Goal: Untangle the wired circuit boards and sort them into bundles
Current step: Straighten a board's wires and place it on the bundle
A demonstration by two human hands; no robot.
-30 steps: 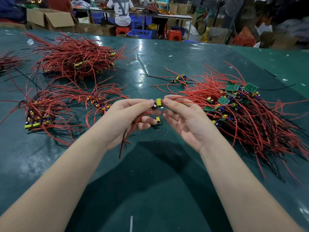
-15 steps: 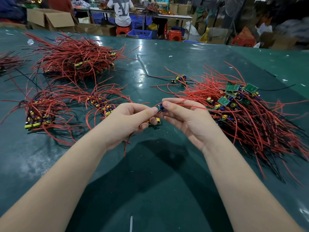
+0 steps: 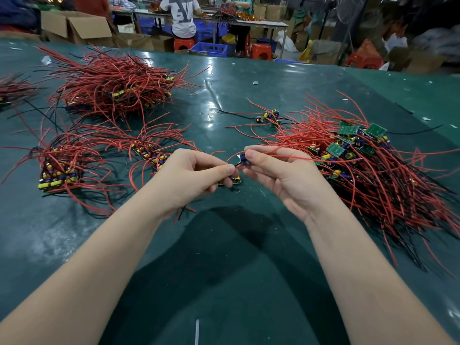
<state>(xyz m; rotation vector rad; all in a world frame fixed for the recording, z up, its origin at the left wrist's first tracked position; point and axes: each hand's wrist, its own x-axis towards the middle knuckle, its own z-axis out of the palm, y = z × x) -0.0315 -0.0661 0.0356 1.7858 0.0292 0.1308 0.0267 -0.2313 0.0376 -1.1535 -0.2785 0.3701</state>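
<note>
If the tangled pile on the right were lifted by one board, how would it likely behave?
The tangled pile would probably come up in a clump, since its red wires cross each other densely. The wires look floppy, curving and drooping across the table. Boards likely dangle and snag.

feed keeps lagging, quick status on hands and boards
Left hand pinching a small board. Right hand pinching another board, red wire trailing. Tangled pile right, unsorted. Nothing blocking.
</note>
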